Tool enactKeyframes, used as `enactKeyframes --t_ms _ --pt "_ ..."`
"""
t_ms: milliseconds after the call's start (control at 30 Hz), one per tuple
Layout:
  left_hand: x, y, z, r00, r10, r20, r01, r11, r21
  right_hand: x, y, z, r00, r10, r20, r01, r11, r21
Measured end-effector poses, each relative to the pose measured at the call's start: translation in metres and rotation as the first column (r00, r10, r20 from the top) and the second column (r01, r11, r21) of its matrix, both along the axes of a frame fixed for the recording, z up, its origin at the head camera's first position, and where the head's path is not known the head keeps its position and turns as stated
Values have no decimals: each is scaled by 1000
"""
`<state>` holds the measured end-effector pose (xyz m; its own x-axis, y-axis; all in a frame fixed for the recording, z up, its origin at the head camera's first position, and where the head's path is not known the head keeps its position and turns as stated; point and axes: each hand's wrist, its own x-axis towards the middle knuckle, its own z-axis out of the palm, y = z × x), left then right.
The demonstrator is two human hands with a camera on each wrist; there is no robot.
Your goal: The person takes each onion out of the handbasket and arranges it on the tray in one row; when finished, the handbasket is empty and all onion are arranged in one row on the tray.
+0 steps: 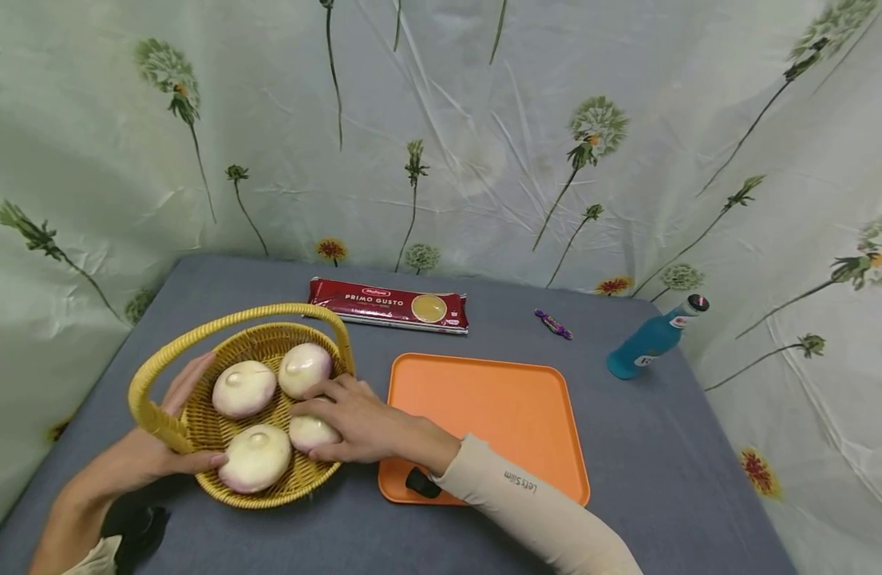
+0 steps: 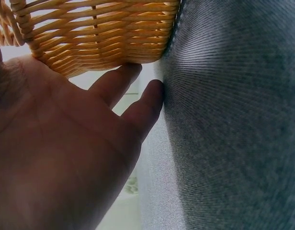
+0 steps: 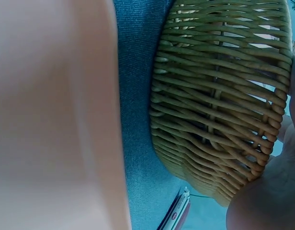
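A yellow wicker basket point(image 1: 297, 483) with an arched handle stands at the left of the table. Inside it lie several round, white-and-purple bulb vegetables point(image 1: 244, 389), each with a small nub. My left hand point(image 1: 149, 451) holds the basket's left side, its thumb over the rim and the other fingers along the outside; the left wrist view shows two fingertips point(image 2: 148, 103) beside the woven wall. Reaching over the right rim, my right hand point(image 1: 357, 419) grips a bulb vegetable point(image 1: 311, 432) inside the basket. In the right wrist view, the basket wall point(image 3: 219, 96) hides that vegetable.
An orange tray point(image 1: 484, 407) lies right of the basket, partly under my right forearm. Behind are a red PRIMO GUSTO packet point(image 1: 390, 306) and a purple-wrapped candy point(image 1: 553, 324). A blue bottle point(image 1: 649, 343) stands at the right. A floral curtain point(image 1: 469, 136) hangs behind the table.
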<state>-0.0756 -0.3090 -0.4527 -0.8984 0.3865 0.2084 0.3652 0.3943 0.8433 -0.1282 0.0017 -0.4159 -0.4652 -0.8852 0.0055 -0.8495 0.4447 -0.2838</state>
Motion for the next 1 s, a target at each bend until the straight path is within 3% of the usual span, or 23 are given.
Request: enactKeyframes --t_ms 667,1000 --pt "1 0 2 999 -7 31 8 1000 -20 -2 4 -1 998 25 53 -21 997 -80" --pt "0 -2 -1 1000 -6 20 5 1000 17 -2 6 3 996 54 65 -44 988 -146"
